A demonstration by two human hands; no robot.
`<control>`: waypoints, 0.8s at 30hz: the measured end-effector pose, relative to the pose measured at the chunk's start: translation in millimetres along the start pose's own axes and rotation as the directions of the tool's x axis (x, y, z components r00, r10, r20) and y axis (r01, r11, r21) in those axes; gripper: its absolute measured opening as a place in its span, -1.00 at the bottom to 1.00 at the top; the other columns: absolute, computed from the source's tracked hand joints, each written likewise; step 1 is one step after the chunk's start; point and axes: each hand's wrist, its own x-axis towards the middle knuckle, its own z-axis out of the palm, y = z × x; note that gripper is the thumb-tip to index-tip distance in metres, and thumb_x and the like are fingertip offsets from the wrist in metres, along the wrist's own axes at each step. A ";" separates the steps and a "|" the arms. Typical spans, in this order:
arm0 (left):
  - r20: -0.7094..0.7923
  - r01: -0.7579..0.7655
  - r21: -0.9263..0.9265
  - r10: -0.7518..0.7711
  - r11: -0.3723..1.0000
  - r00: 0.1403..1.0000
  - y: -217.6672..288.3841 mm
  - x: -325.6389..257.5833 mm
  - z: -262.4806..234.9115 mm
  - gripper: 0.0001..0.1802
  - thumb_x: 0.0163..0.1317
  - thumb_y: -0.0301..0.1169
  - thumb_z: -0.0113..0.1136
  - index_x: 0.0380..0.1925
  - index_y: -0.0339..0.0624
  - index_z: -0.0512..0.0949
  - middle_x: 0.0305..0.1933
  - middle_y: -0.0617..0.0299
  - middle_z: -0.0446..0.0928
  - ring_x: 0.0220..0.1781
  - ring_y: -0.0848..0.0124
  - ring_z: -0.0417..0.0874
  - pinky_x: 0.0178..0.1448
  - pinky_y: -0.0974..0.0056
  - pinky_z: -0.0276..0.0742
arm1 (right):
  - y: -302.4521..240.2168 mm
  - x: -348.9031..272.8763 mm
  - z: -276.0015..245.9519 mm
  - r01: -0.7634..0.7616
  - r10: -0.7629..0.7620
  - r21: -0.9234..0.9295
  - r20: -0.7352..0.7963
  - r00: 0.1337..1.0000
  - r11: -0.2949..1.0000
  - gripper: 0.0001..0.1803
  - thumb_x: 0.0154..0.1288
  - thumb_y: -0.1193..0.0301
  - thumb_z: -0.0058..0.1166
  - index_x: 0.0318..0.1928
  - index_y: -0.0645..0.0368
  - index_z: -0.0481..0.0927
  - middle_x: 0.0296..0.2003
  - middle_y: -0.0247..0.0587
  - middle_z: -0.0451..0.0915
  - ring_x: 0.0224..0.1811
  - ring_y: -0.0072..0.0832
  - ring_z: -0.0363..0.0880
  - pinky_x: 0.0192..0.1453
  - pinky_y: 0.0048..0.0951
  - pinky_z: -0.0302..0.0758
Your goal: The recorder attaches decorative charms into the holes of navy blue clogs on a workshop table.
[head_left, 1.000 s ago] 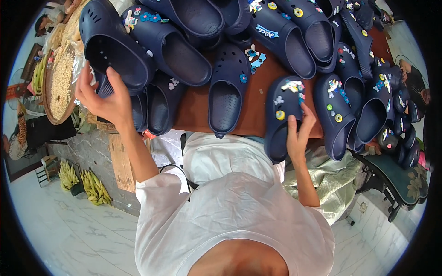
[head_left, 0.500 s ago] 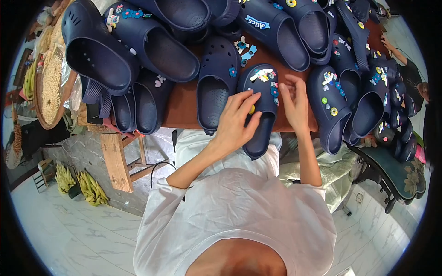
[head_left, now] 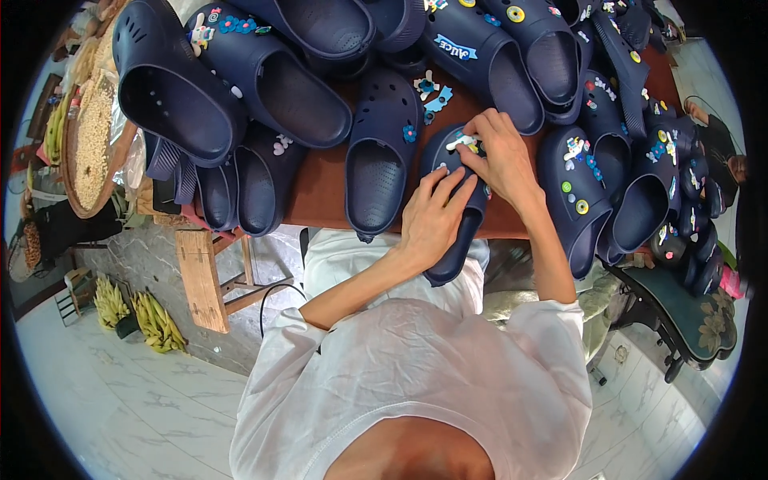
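Note:
A navy clog (head_left: 433, 155) lies at the table's front edge, its toe pointing away from me and its heel out over my lap. My left hand (head_left: 430, 220) grips it across the middle, fingers spread over the upper and partly covering the opening. At the toe, the curled fingers of my right hand (head_left: 504, 164) are closed on a white shoe charm (head_left: 462, 142); the fingers partly hide it and the charms beside it. Just left stands another navy clog (head_left: 376, 180) with one blue flower charm. Loose white and blue charms (head_left: 436, 98) lie beyond both clogs.
Many navy clogs crowd the brown table (head_left: 314, 192), some stacked, such as a decorated clog (head_left: 574, 188) on the right. A wooden stool (head_left: 202, 276) and a basket of pale kernels (head_left: 88, 148) are at the left. A dark green chair (head_left: 688, 308) stands right; another person (head_left: 716, 144) sits beyond.
My right hand has moved left and closed on the charm at the clog's toe. My left hand has slid slightly right and down along the clog.

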 end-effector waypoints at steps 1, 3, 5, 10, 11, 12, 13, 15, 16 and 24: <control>-0.036 -0.006 0.016 0.007 1.000 0.999 -1.5 -0.4 3.2 -0.37 0.03 -0.61 0.28 0.21 -0.15 0.55 0.27 0.14 0.48 0.26 0.02 0.45 0.22 0.07 0.54 | 0.4 2.0 1.0 0.000 0.000 -0.002 0.001 1.000 1.000 -0.63 0.13 0.33 0.37 -0.08 0.21 0.62 -0.14 -0.16 0.49 -0.08 -0.14 0.47 0.01 -0.18 0.46; -0.073 -0.016 0.028 0.018 0.999 0.997 -3.8 -0.2 7.9 -0.36 0.00 -0.62 0.28 0.20 -0.14 0.56 0.26 0.16 0.50 0.25 0.03 0.46 0.21 0.07 0.55 | 3.3 5.5 4.2 0.132 -0.130 0.021 -0.086 0.988 0.991 -0.62 0.13 0.32 0.37 -0.09 0.21 0.58 -0.18 -0.18 0.48 -0.11 -0.14 0.47 -0.02 -0.20 0.46; -0.113 -0.037 0.058 0.043 0.998 0.993 -5.6 -0.6 10.2 -0.36 -0.03 -0.61 0.29 0.18 -0.12 0.58 0.23 0.16 0.52 0.23 0.05 0.48 0.20 0.08 0.54 | 8.6 7.7 6.8 0.171 -0.170 0.021 -0.060 0.984 0.985 -0.63 0.12 0.31 0.38 -0.12 0.21 0.57 -0.18 -0.17 0.48 -0.12 -0.14 0.47 -0.03 -0.20 0.46; -0.158 -0.075 0.070 0.086 0.995 0.984 -12.1 -3.4 17.8 -0.38 0.00 -0.60 0.25 0.18 -0.09 0.58 0.22 0.17 0.52 0.21 0.08 0.48 0.18 0.08 0.48 | 15.7 16.5 9.6 0.222 -0.221 0.047 -0.026 0.975 0.974 -0.64 0.11 0.28 0.40 -0.25 0.20 0.50 -0.20 -0.17 0.46 -0.13 -0.18 0.46 -0.10 -0.19 0.45; -0.160 -0.080 0.065 0.090 0.995 0.983 -12.0 -3.4 18.3 -0.39 0.02 -0.61 0.24 0.18 -0.09 0.58 0.22 0.18 0.52 0.21 0.09 0.48 0.18 0.08 0.45 | 16.9 18.4 9.7 0.251 -0.249 0.056 -0.049 0.967 0.966 -0.64 0.10 0.30 0.40 -0.30 0.20 0.47 -0.27 -0.18 0.45 -0.20 -0.20 0.45 -0.16 -0.21 0.43; -0.161 -0.083 0.066 0.092 0.994 0.983 -11.8 -2.8 18.2 -0.39 0.02 -0.61 0.24 0.18 -0.09 0.58 0.22 0.18 0.52 0.21 0.09 0.48 0.18 0.08 0.45 | 18.0 19.5 10.2 0.281 -0.276 0.064 -0.072 0.958 0.958 -0.64 0.10 0.32 0.40 -0.35 0.20 0.44 -0.34 -0.20 0.44 -0.28 -0.22 0.44 -0.23 -0.23 0.42; -0.168 -0.071 0.054 0.079 0.996 0.983 -11.4 -1.8 17.5 -0.39 0.02 -0.61 0.22 0.18 -0.08 0.58 0.22 0.18 0.52 0.21 0.09 0.47 0.19 0.08 0.43 | 22.5 17.7 13.4 0.282 -0.277 0.063 -0.075 0.958 0.957 -0.64 0.10 0.32 0.40 -0.35 0.20 0.44 -0.34 -0.20 0.44 -0.28 -0.22 0.44 -0.23 -0.23 0.42; -0.178 -0.054 0.046 0.062 0.997 0.982 -11.2 -1.7 17.4 -0.39 0.02 -0.61 0.21 0.18 -0.07 0.59 0.23 0.18 0.51 0.22 0.09 0.47 0.20 0.08 0.41 | 29.8 12.5 21.6 0.252 -0.243 0.197 -0.070 0.967 0.947 -0.64 0.10 0.38 0.41 -0.42 0.20 0.39 -0.49 -0.22 0.38 -0.44 -0.25 0.37 -0.36 -0.26 0.35; -0.178 -0.065 0.039 0.071 0.997 0.982 -11.7 -2.0 18.1 -0.38 0.02 -0.62 0.21 0.18 -0.07 0.58 0.23 0.19 0.51 0.23 0.09 0.46 0.20 0.08 0.41 | 31.5 11.1 24.9 0.255 -0.246 0.198 -0.071 0.967 0.946 -0.64 0.10 0.38 0.41 -0.42 0.20 0.39 -0.49 -0.22 0.38 -0.44 -0.25 0.37 -0.36 -0.26 0.35; -0.115 -0.075 0.026 0.078 0.997 0.990 -8.9 -1.1 7.8 -0.39 0.06 -0.59 0.24 0.21 -0.11 0.56 0.26 0.15 0.48 0.25 0.06 0.44 0.26 0.04 0.40 | 13.5 25.2 13.6 0.000 0.020 0.229 -0.084 0.996 0.973 -0.67 0.17 0.30 0.39 -0.30 0.16 0.46 -0.44 -0.11 0.55 -0.34 -0.05 0.59 -0.30 -0.18 0.47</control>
